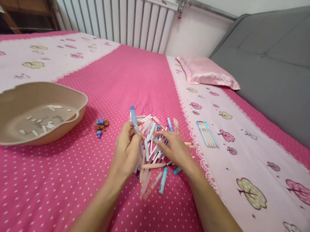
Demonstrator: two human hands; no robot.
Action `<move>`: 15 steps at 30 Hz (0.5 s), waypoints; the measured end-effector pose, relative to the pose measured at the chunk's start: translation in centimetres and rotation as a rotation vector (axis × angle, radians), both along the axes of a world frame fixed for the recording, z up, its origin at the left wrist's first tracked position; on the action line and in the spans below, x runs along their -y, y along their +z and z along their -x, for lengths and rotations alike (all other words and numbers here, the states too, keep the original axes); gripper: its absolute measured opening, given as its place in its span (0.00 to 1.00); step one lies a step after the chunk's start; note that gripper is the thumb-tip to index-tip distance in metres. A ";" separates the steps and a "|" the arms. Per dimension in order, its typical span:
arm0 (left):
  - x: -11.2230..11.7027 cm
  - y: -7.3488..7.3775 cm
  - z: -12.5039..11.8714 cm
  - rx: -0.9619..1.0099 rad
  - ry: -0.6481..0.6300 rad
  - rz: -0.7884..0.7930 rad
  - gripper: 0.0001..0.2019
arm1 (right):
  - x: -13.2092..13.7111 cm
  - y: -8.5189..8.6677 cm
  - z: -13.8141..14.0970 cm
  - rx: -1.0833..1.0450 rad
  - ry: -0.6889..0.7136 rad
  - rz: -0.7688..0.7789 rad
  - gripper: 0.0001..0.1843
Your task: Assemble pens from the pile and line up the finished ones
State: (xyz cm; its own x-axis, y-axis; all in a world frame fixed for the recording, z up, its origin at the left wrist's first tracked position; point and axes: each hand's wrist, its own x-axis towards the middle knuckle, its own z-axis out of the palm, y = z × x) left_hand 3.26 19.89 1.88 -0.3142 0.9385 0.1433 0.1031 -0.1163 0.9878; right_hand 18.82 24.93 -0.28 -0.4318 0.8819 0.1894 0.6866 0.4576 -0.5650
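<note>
My left hand (127,146) is closed around a slim pen part with a blue end (133,115), held upright and tilted above the pile. Below lies a loose heap of pen parts (152,155): pale pink and clear barrels, blue caps, and white refills with dark tips. My right hand (175,148) reaches over the heap's right side, fingers stretched out and a little apart, close to a small blue piece. Nothing is visibly held in it. A light blue cap (163,181) lies at the near edge of the heap.
A beige basin (35,137) with small white pieces stands left. Beside it lie several small blue and brown pieces (100,126). Several pens (207,134) lie in a row on the right. A pink pillow (209,72) and grey headboard (277,65) are farther back.
</note>
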 end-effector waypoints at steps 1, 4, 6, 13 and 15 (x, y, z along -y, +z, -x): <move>0.1 0.1 -0.2 -0.004 -0.037 0.009 0.13 | 0.0 -0.3 0.2 0.026 0.000 -0.023 0.13; 0.5 0.4 -0.6 0.007 -0.125 0.041 0.12 | 0.0 -1.0 0.5 0.077 -0.028 -0.068 0.13; 0.6 0.5 -0.9 0.011 -0.159 0.057 0.13 | -0.1 -1.2 0.5 0.095 -0.055 -0.063 0.14; 0.7 0.4 -1.1 -0.036 -0.213 0.070 0.17 | -0.1 -1.1 0.6 0.158 -0.129 -0.053 0.10; 0.8 0.5 -1.1 -0.032 -0.215 0.079 0.16 | -0.1 -1.1 0.7 0.187 -0.137 -0.057 0.10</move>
